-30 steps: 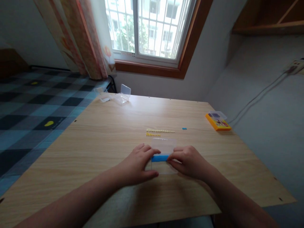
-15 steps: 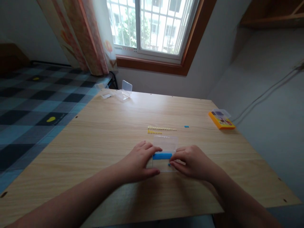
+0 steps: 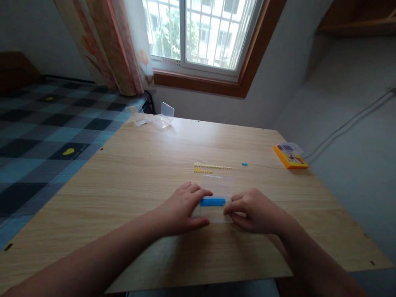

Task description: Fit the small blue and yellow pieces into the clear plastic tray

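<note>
My left hand (image 3: 185,209): thumb and fingers apart, at box (image 3: 213,214). My right hand (image 3: 255,211): beside blue pieces (image 3: 213,202); can't tell whether pinched.

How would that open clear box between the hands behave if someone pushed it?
The clear box would probably slide rather than roll, since it lies flat on the table. It is likely light for its size, as its see-through walls look thin. The blue pieces inside might shift or spill if it tipped, because the lid is open.
</note>
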`<state>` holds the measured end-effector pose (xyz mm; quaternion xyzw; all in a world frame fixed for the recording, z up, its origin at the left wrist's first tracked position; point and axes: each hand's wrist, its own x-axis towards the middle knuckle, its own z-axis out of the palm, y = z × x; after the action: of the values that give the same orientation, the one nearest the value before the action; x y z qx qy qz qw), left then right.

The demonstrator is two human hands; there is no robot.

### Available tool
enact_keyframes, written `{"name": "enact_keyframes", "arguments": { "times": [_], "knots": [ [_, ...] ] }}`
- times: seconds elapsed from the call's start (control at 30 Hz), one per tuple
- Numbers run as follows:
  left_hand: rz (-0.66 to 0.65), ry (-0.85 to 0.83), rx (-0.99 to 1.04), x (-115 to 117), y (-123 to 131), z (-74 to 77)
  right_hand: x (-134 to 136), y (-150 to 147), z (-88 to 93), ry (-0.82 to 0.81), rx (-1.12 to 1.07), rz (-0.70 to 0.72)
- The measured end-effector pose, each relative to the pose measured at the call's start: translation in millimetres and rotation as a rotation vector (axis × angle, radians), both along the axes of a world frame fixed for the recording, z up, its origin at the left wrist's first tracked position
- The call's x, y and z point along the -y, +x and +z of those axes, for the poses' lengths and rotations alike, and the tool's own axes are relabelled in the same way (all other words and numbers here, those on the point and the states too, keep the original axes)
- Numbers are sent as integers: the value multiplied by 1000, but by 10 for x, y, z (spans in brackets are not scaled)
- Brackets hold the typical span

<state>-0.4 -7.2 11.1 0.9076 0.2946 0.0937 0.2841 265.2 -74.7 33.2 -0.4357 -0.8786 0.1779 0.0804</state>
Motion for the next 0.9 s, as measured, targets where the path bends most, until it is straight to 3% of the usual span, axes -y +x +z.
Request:
{"name": "enact_keyframes", "arguments": {
  "times": [0.33,0.9],
  "knots": [
    [4,3,-26,19,16,39,-23,23,-17,36,41,-111],
    [0,-2,-17,9,11,23,-33,-3,-13,25,35,-131]
  ]
}}
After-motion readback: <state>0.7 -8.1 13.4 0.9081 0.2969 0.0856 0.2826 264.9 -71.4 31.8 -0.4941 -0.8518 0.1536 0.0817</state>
